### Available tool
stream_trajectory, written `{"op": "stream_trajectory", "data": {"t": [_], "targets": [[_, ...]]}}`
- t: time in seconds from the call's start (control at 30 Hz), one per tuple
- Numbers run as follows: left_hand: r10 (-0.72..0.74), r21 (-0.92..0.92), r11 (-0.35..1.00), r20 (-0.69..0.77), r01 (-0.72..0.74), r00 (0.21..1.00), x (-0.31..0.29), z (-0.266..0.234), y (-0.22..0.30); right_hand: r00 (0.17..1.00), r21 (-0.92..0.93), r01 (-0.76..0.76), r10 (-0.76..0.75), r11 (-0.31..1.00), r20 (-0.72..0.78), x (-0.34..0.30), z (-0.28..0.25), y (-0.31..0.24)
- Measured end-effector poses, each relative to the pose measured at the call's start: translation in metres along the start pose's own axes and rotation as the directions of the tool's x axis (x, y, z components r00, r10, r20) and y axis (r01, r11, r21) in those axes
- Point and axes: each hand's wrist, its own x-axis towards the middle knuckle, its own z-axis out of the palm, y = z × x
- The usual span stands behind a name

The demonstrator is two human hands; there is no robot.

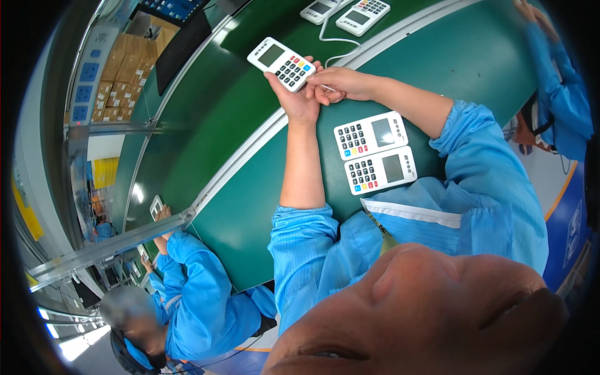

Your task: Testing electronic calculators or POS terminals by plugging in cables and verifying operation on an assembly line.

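Resting in my left hand (299,103) is a white card payment terminal (282,64), its grey screen and dark keypad facing up, the thumb along its side. My right hand (340,84) is closed in a pinch at the keypad end of that terminal. A white cable (351,42) runs to my hands, and a slim white piece shows between the right fingers; whether it is plugged in is hidden. Nearer to me, two more white terminals, an upper one (370,135) and a lower one (380,170), lie face up side by side on the green table (250,237).
Beyond the pale metal rail (250,147), further terminals (364,17) lie at the top, by the cable. A metal bar (112,250) crosses at left. One co-worker in blue (200,287) handles a device at lower left; another blue sleeve (562,94) shows at far right.
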Motion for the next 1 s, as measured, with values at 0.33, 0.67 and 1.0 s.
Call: {"op": "stream_trajectory", "data": {"t": [0.33, 0.67, 1.0], "targets": [[0.038, -0.037, 0.999, -0.005, -0.038, 0.999, 0.013, -0.008, -0.003, 0.999, -0.073, 0.027, -0.03, 0.997, -0.044, 0.009, -0.002, 0.007], [0.116, -0.51, 0.84, -0.163, -0.185, 0.98, 0.048, -0.038, 0.015, 0.978, -0.319, -0.036, 0.099, 0.947, 0.183, -0.017, 0.018, 0.003], [0.463, 0.547, 0.793, -0.257, -0.267, 0.849, 0.059, -0.063, 0.035, 0.918, -0.424, 0.18, -0.306, 0.888, -0.252, -0.022, -0.025, -0.005]]}}
